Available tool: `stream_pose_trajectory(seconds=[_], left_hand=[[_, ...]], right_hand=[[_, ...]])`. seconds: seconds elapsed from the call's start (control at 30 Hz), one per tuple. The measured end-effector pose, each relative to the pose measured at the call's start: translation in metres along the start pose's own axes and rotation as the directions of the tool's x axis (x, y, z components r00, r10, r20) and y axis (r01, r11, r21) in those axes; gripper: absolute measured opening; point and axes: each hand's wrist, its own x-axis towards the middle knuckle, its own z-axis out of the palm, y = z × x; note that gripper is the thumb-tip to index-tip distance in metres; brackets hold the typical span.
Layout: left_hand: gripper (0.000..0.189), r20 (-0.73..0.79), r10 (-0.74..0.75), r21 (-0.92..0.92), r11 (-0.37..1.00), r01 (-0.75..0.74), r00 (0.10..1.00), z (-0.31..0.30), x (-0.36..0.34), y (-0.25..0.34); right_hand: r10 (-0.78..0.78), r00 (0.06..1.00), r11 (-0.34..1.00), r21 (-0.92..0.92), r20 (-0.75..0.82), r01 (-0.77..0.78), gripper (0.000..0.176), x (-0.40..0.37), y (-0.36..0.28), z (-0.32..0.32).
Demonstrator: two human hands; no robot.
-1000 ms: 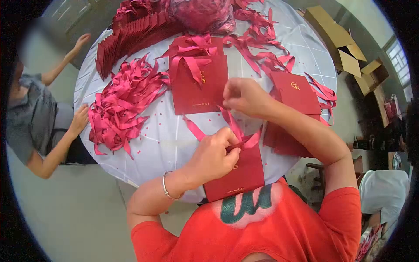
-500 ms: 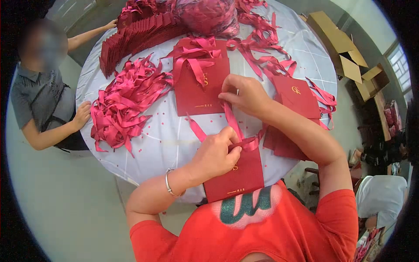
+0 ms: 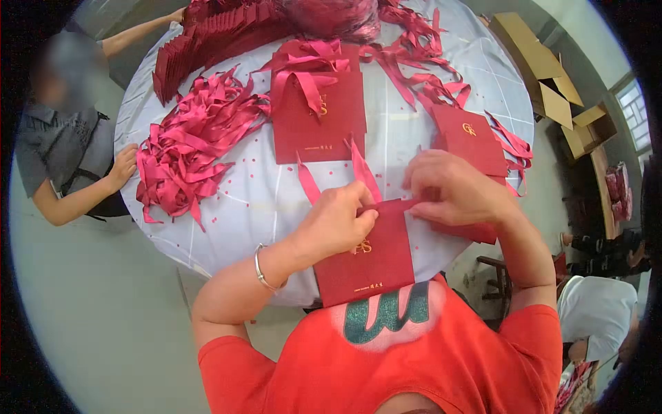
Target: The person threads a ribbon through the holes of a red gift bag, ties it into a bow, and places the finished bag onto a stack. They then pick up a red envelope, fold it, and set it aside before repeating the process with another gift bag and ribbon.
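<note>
A dark red paper bag [image 3: 369, 259] with gold print lies flat at the table's near edge, against my shirt. At its top edge my left hand [image 3: 338, 221] is closed, thumb and fingers pinching the pink ribbon. Two ribbon ends [image 3: 362, 169] stick up beyond that hand. My right hand [image 3: 458, 190], slightly blurred, is closed at the bag's upper right corner. Between the hands a short stretch of ribbon [image 3: 394, 205] runs along the bag's top; the fingers partly hide it.
Beyond lies a stack of red bags [image 3: 317, 134] with ribbons on top. A ribbon heap [image 3: 200, 145] is left, more bags [image 3: 472, 141] right, and a row of bags [image 3: 214, 45] at the back. A person [image 3: 65, 148] stands left. Cardboard boxes [image 3: 527, 55] stand at far right.
My right hand has moved right and toward me, from above the bag to its upper right corner. The ribbon loop across the bag's top now looks drawn flatter. My left hand stays at the top edge.
</note>
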Motion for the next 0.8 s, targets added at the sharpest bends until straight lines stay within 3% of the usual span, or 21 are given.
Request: stream_pose_trajectory(seconds=[0.07, 0.1, 0.13, 0.23, 0.27, 0.33, 0.37, 0.4, 0.47, 0.5, 0.57, 0.6, 0.63, 0.67, 0.7, 0.73, 0.8], left_hand=[[0.014, 0.015, -0.008, -0.014, 1.000, 0.008, 1.000, 0.000, 0.001, -0.003], [0.014, 0.012, -0.025, -0.018, 1.000, 0.025, 1.000, 0.000, 0.002, -0.003], [0.014, 0.007, -0.040, -0.022, 0.999, 0.040, 0.999, 0.000, 0.002, -0.002], [0.013, 0.038, -0.115, -0.061, 0.991, 0.117, 0.993, -0.004, -0.002, 0.010], [0.013, 0.036, -0.115, -0.063, 0.991, 0.117, 0.993, -0.003, -0.001, 0.008], [0.011, 0.042, -0.083, -0.063, 0.994, 0.085, 0.996, -0.002, 0.001, 0.002], [0.011, 0.042, -0.084, -0.065, 0.994, 0.086, 0.996, -0.003, 0.001, 0.003], [0.010, 0.050, -0.079, -0.070, 0.994, 0.082, 0.996, -0.004, 0.001, 0.004], [0.009, 0.057, -0.077, -0.078, 0.994, 0.081, 0.995, -0.005, 0.000, 0.003], [0.009, 0.051, -0.069, -0.101, 0.992, 0.074, 0.996, -0.005, 0.000, 0.003], [0.009, 0.043, -0.061, -0.123, 0.990, 0.066, 0.997, -0.005, 0.000, 0.002], [0.009, 0.017, -0.058, -0.130, 0.990, 0.060, 0.998, -0.005, 0.000, 0.002], [0.009, -0.008, -0.055, -0.135, 0.989, 0.053, 0.998, -0.005, 0.000, 0.002], [0.009, -0.009, -0.056, -0.135, 0.989, 0.054, 0.998, -0.005, 0.000, 0.002], [0.010, -0.020, -0.033, -0.139, 0.990, 0.030, 0.999, -0.006, 0.000, 0.003], [0.012, -0.032, -0.011, -0.142, 0.990, 0.007, 0.999, -0.006, -0.001, 0.004], [0.013, -0.003, -0.014, -0.135, 0.991, 0.014, 1.000, -0.010, -0.001, 0.003]], right_hand=[[0.377, 0.888, 0.904, 0.106, 0.265, -0.415, 0.018, 0.001, -0.015, -0.016], [0.365, 0.897, 0.865, 0.267, 0.249, -0.426, 0.020, -0.003, -0.020, -0.020], [0.364, 0.897, 0.866, 0.264, 0.250, -0.425, 0.020, -0.008, -0.021, -0.020], [0.290, 0.950, 0.586, 0.763, 0.119, -0.274, 0.026, -0.025, -0.019, -0.018], [0.289, 0.950, 0.587, 0.761, 0.121, -0.276, 0.026, -0.029, -0.019, -0.018], [0.227, 0.973, 0.324, 0.938, 0.050, -0.124, 0.036, -0.035, -0.020, -0.017], [0.203, 0.976, 0.217, 0.976, -0.072, 0.027, 0.050, -0.037, -0.019, -0.010], [0.204, 0.977, 0.216, 0.976, -0.069, 0.024, 0.050, -0.035, -0.021, -0.008], [0.142, 0.964, 0.138, 0.969, -0.223, 0.204, 0.058, -0.031, -0.025, -0.004], [0.145, 0.951, 0.160, 0.955, -0.274, 0.250, 0.057, -0.031, -0.023, 0.001], [0.265, 0.889, 0.480, 0.851, -0.372, 0.213, 0.044, -0.038, -0.012, 0.011], [0.273, 0.853, 0.533, 0.808, -0.446, 0.252, 0.028, -0.032, -0.015, 0.009], [0.272, 0.853, 0.532, 0.808, -0.446, 0.253, 0.028, -0.027, -0.015, 0.006], [0.145, 0.823, 0.788, 0.567, -0.549, 0.240, 0.023, -0.021, -0.014, 0.002], [-0.011, 0.799, 0.945, 0.256, -0.601, 0.206, 0.017, -0.016, -0.015, 0.000], [-0.030, 0.770, 0.945, 0.234, -0.637, 0.231, 0.015, -0.006, -0.024, 0.000], [0.035, 0.842, 0.952, 0.274, -0.538, 0.136, 0.016, 0.004, -0.035, 0.004]])
